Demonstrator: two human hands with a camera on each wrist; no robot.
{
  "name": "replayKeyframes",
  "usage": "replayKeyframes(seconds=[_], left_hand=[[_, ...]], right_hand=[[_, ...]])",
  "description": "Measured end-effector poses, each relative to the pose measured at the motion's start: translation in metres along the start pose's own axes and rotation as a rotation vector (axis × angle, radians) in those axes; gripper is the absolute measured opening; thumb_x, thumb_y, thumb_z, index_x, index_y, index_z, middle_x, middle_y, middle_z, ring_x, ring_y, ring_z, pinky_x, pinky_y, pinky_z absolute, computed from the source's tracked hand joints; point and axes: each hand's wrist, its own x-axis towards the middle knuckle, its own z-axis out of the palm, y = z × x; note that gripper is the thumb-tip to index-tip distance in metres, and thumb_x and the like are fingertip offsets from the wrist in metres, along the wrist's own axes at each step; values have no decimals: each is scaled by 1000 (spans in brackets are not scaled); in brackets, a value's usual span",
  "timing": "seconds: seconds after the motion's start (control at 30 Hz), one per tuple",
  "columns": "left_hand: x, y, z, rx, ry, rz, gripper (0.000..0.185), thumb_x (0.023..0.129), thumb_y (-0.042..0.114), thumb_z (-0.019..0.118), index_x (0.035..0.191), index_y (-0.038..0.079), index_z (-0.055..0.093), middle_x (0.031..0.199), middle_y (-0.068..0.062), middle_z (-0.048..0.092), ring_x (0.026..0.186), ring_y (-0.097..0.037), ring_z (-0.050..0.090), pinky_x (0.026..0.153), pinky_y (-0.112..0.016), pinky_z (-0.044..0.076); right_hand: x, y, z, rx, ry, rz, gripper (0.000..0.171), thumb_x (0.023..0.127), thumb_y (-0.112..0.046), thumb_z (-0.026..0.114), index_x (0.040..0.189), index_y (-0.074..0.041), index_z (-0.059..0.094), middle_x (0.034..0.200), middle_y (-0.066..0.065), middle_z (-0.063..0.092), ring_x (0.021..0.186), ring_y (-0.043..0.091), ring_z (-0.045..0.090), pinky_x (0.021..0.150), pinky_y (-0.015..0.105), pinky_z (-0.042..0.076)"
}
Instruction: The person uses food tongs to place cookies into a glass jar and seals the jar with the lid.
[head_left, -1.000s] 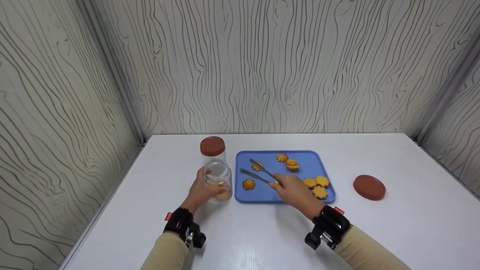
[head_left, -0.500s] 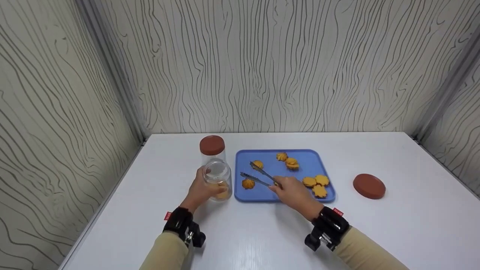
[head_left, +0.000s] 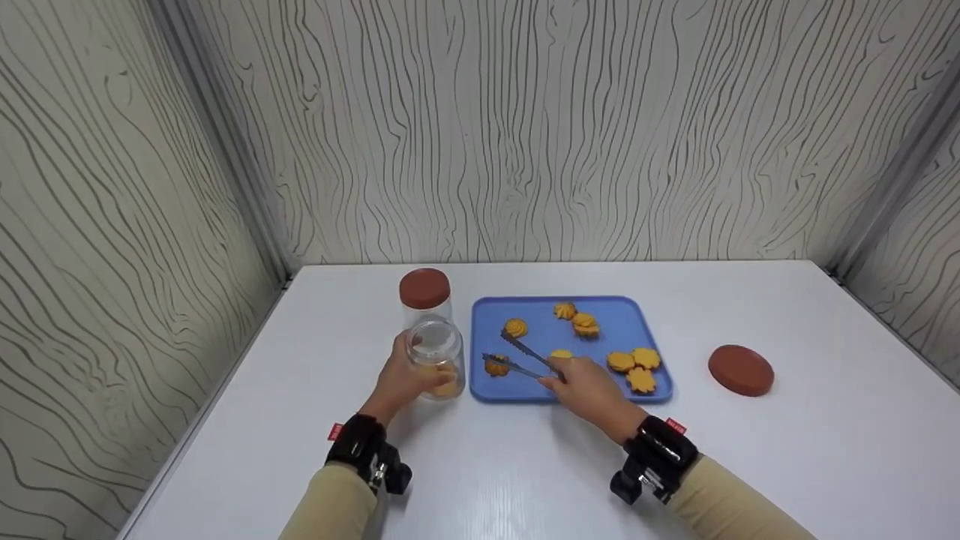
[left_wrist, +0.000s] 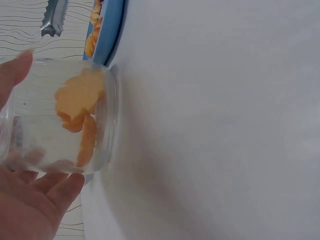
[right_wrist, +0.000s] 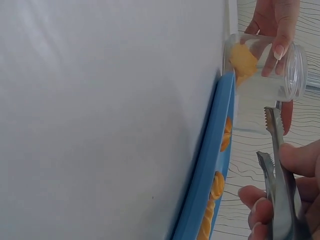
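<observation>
My left hand (head_left: 407,377) grips an open clear jar (head_left: 436,358) that stands on the white table just left of a blue tray (head_left: 556,384). The jar (left_wrist: 65,117) holds a few orange flower-shaped cookies (left_wrist: 77,97). My right hand (head_left: 587,384) holds metal tongs (head_left: 519,356) low over the tray's near left part. The tongs are spread, and their lower arm lies across a cookie (head_left: 495,367). Several more cookies (head_left: 634,367) lie on the tray. In the right wrist view the tongs (right_wrist: 278,165) point toward the jar (right_wrist: 265,67).
A second jar with a red lid (head_left: 424,289) stands right behind the open one. A loose red lid (head_left: 741,370) lies on the table to the right of the tray. Patterned walls close in the table at the back and both sides.
The tongs have come nearer and lower, from beside the far-left cookie to the near-left cookie. My left hand and the jar have stayed in place.
</observation>
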Motion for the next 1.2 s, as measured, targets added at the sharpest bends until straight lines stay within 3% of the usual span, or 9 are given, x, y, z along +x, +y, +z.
replayKeyframes(seconds=[0.27,0.7,0.97,1.2], left_hand=[[0,-2,-1,-16,0,19,96,66,15,88,139,-8,30,132,-28,50,122,-39,46,104,-51,35],[0,2,-1,18,3,-27,100,66,18,89,142,-5,28,132,-25,50,122,-38,46,104,-51,35],[1,1,-1,49,1,-29,106,66,19,89,146,-2,23,135,-26,48,124,-40,46,103,-52,36],[2,-1,-1,68,-10,-9,103,67,20,89,144,-5,26,135,-26,48,125,-39,46,104,-52,36]], right_hand=[[0,2,3,1,-14,5,30,91,-12,68,115,6,67,69,0,56,57,12,46,49,26,39],[1,4,7,-24,-31,33,28,90,-14,68,111,4,68,68,0,55,56,12,46,49,28,41],[2,6,12,-40,-41,33,29,90,-15,69,111,3,68,77,5,61,59,13,48,51,30,42],[1,5,13,-69,-53,38,23,90,-14,69,104,3,68,85,9,65,69,17,54,62,37,49]])
